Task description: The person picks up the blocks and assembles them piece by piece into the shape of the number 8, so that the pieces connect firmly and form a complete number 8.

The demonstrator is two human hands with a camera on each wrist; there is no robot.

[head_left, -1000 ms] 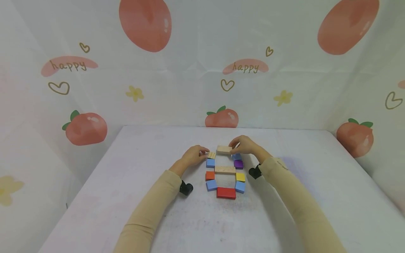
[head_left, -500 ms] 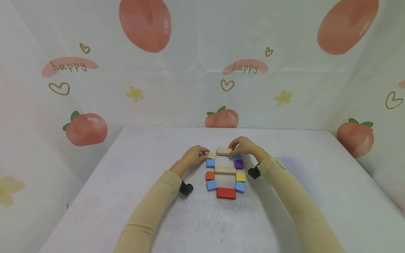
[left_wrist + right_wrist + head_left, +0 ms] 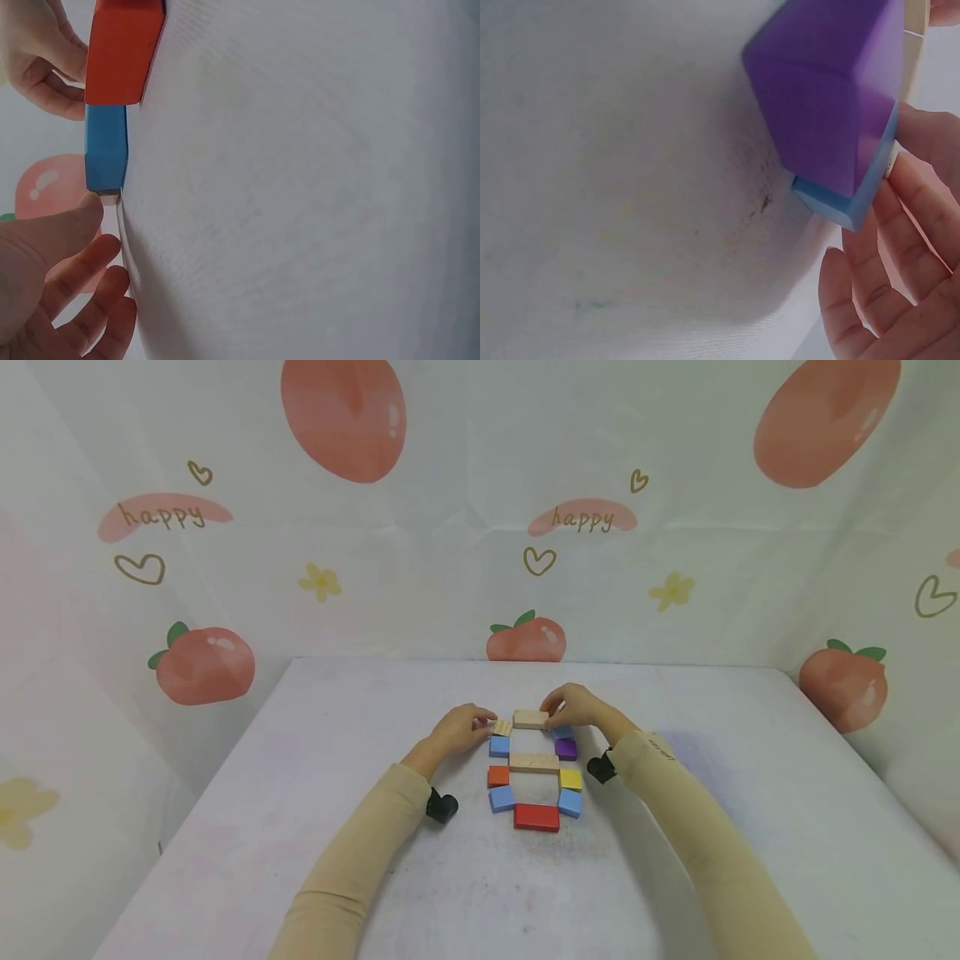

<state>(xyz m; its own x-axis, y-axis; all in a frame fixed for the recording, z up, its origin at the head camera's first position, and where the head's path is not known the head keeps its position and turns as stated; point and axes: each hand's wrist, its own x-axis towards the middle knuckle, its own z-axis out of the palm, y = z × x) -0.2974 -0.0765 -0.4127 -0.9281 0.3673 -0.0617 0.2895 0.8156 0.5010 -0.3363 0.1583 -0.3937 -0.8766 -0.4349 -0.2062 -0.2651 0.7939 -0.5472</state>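
In the head view, blocks form a narrow closed outline on the white table. My right hand (image 3: 579, 704) pinches the right end of a plain wooden block (image 3: 529, 719) at its far end. A blue block (image 3: 836, 201) lies just under that thumb, and a purple block (image 3: 817, 97) stands nearer. On the other side my left hand (image 3: 459, 729) holds a small striped wooden block (image 3: 502, 727) at its left edge between thumb and index finger, the other fingers loosely bent. Another blue block (image 3: 106, 146) and an orange-red block (image 3: 122, 52) line up beside it.
A second wooden block (image 3: 534, 763) crosses the middle of the outline. A yellow block (image 3: 570, 779), two more blue blocks, one of them a right-hand blue block (image 3: 569, 802), and a red block (image 3: 536, 817) make the near end. A printed cloth (image 3: 420, 610) hangs behind the table.
The plain wooden block has slid slightly nearer, with my right hand moving along with it. My left hand and the other blocks stay practically where they were.
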